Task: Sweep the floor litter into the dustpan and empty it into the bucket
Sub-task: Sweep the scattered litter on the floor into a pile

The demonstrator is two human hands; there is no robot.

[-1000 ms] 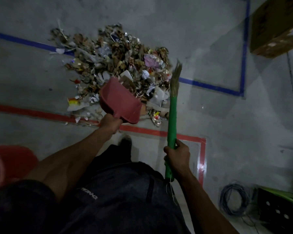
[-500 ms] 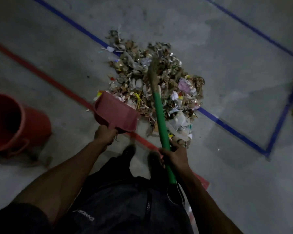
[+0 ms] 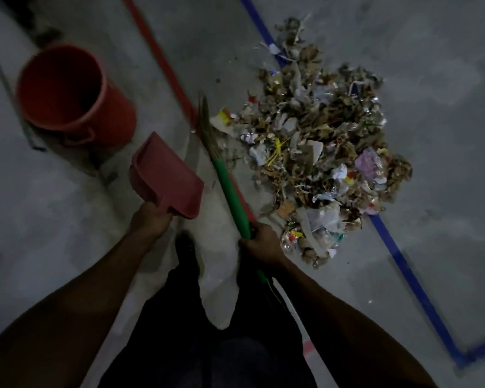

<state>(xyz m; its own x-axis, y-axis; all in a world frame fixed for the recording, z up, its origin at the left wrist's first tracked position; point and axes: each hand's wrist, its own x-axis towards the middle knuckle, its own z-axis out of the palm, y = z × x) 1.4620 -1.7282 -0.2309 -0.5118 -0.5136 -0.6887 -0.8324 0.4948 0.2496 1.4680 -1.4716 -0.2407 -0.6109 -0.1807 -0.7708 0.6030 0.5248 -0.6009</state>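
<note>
while the left hand (image 3: 151, 219) grips the handle of the dustpan (image 3: 167, 179), held off the floor, the right hand (image 3: 263, 242) is wrapped round the green broom (image 3: 230, 191), bristles toward 11 o'clock. the litter (image 3: 319, 152) lies at 1 o'clock, the bucket (image 3: 70, 93) at 10. a hard stroke before the pan is grounded could scatter scraps past it.

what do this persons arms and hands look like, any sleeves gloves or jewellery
Both forearms are bare up to the edge of the frame, with no sleeve in view. The left hand and the right hand wear no gloves, and no watch, ring or band can be made out, though the picture is dim. Below the arms the person wears dark clothing.
</note>
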